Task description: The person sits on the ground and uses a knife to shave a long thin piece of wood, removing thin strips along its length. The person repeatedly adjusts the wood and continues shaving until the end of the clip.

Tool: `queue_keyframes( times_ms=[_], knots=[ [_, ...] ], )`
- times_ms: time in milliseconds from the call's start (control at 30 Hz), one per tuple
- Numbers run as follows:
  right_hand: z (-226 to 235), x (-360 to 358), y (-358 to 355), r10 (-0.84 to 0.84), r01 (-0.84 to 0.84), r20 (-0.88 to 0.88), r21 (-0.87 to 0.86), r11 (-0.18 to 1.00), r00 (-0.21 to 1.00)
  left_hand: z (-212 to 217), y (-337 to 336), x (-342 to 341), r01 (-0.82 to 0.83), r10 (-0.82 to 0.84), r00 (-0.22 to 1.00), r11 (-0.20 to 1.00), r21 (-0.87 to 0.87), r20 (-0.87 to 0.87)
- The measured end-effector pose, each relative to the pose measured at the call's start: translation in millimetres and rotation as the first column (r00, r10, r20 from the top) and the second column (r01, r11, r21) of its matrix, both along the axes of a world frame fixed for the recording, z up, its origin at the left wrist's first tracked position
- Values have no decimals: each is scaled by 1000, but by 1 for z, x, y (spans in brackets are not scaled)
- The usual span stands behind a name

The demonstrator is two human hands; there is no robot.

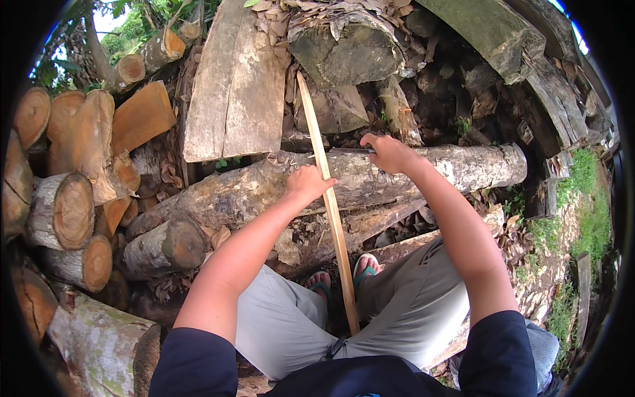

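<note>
A person sits among stacked firewood, seen from above, knees apart in grey shorts, feet in sandals on the ground between them. A long, thin wooden slat runs almost straight away from the body: its near end sits low between the knees, its far end rests up against the wood pile ahead, leaning slightly to the left. The left hand is closed around the slat about midway along, pinning it where it crosses a thick, pale-barked log lying sideways in front of the person. The right hand is closed on what seems to be a dark knife, hard to make out, its blade pointing left toward the slat, just above the left hand. The two hands are near each other but not touching, the left one closer to the body. Cut log ends are piled to the left; a flat plank leans behind.
</note>
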State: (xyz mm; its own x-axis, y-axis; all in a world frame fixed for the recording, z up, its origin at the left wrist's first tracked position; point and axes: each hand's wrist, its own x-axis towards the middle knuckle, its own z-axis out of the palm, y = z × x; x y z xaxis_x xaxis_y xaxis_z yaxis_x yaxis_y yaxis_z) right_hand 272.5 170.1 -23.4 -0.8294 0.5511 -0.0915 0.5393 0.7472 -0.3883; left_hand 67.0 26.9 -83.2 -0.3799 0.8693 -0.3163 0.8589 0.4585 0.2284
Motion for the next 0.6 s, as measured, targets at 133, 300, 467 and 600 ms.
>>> queue_keyframes(
  times_ms=[133,300,467,600],
  knots=[
    [16,-4,-8,-12,12,14,-13,1000,1000,-7,3,-5,-97,98,992,995,-22,76],
    [17,-1,-8,-21,22,-46,17,1000,999,5,-15,-8,-178,161,969,981,75,188],
    [17,-2,-1,-123,135,-142,76,988,982,22,-34,-3,-185,164,979,962,198,121],
    [27,-8,-4,-191,207,-246,43,977,950,31,-44,-10,-195,184,980,968,161,82]
  ],
)
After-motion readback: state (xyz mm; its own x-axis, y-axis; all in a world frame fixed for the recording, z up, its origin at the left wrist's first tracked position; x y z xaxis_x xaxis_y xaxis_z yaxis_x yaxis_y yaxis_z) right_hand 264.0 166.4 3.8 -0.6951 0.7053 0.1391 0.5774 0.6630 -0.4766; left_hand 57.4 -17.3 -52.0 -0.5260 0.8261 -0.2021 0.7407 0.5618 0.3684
